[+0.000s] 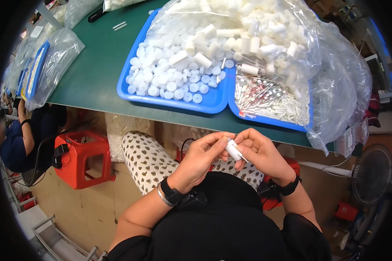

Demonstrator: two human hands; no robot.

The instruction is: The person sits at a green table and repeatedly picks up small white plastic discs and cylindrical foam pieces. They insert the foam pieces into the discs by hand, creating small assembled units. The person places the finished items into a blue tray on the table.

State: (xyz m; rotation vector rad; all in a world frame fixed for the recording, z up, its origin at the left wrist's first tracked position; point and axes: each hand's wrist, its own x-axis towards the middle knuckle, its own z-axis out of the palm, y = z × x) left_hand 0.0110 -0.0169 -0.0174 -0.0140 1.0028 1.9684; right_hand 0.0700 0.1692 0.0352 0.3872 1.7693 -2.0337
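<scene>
Above my lap, in front of the table edge, a small white cylinder [233, 150] is held at a tilt between both hands. My left hand [197, 161] pinches its upper end with thumb and forefinger. The fingers of my right hand [265, 155] close on its other side. A thin white stick shows at the cylinder's lower end, by the right thumb; whether it sits inside cannot be made out. Beyond the hands, a blue tray [174, 104] holds translucent discs and white cylinders. The blue tray beside it [272, 123] carries thin metal pins and short white pieces.
A clear plastic bag [335, 87] with white cylinders drapes over the trays on the green table [91, 56]. Red stools [83, 158] stand on the floor. At the right is a fan [372, 174]. Another person [19, 139] sits at the far left.
</scene>
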